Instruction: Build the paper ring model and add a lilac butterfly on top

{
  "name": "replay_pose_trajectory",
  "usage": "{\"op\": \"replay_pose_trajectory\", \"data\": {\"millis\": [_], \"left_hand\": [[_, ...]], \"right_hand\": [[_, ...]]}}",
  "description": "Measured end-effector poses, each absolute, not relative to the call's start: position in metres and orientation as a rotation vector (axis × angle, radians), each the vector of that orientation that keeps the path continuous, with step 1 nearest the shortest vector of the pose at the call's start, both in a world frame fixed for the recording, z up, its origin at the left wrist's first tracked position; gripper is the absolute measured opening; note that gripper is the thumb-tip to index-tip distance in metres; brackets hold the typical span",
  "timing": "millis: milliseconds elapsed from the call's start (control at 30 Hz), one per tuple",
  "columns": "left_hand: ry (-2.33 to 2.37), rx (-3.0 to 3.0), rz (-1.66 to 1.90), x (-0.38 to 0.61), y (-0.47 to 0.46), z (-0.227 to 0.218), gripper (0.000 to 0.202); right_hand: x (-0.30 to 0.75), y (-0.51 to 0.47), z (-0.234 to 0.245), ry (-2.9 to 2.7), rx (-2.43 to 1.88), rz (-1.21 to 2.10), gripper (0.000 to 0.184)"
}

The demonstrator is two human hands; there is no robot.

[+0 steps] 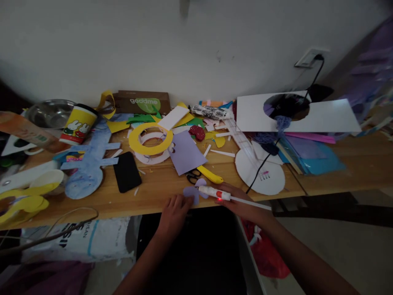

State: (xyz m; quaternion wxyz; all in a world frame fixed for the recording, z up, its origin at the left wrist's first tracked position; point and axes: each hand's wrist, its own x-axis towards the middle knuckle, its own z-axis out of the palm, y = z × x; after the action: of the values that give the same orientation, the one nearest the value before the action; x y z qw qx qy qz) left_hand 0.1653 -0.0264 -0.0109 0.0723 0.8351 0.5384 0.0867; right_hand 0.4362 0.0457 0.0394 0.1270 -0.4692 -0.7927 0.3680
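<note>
A white hot glue gun [211, 191] with a small red light is gripped in my right hand [241, 207], and a glue stick sticks out of its back end. Its nozzle points left, over a purple paper flower [190, 191] with rounded petals at the table's front edge. Curled fingers of my left hand [174, 211] hold the flower's lower left side; how the thumb sits is hidden. Just behind the flower lie black-handled scissors [193, 176], a yellow utility knife [211, 174] and a purple paper sheet [187, 153].
Yellow and white paper rings [151, 139], a black phone [127, 172] and a blue paper guitar shape [84, 180] lie left. To the right are a white guitar cutout [259, 174], a black cable [260, 166] and a white board with a hole [328, 116]. Paper scraps surround them.
</note>
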Motion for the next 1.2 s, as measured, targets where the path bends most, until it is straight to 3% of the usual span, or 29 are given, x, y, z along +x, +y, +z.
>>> {"op": "replay_pose_trajectory", "data": {"millis": [867,1200], "left_hand": [[1.619,2.496,0.342,0.162,-0.026,-0.019,0.049],[1.625,2.482,0.359,0.163,-0.026,-0.019,0.05]], "right_hand": [[0.433,0.053,0.037,-2.484,-1.412,0.94,0.025],[0.434,0.053,0.05,-2.539,-1.457,1.024,0.027]]}}
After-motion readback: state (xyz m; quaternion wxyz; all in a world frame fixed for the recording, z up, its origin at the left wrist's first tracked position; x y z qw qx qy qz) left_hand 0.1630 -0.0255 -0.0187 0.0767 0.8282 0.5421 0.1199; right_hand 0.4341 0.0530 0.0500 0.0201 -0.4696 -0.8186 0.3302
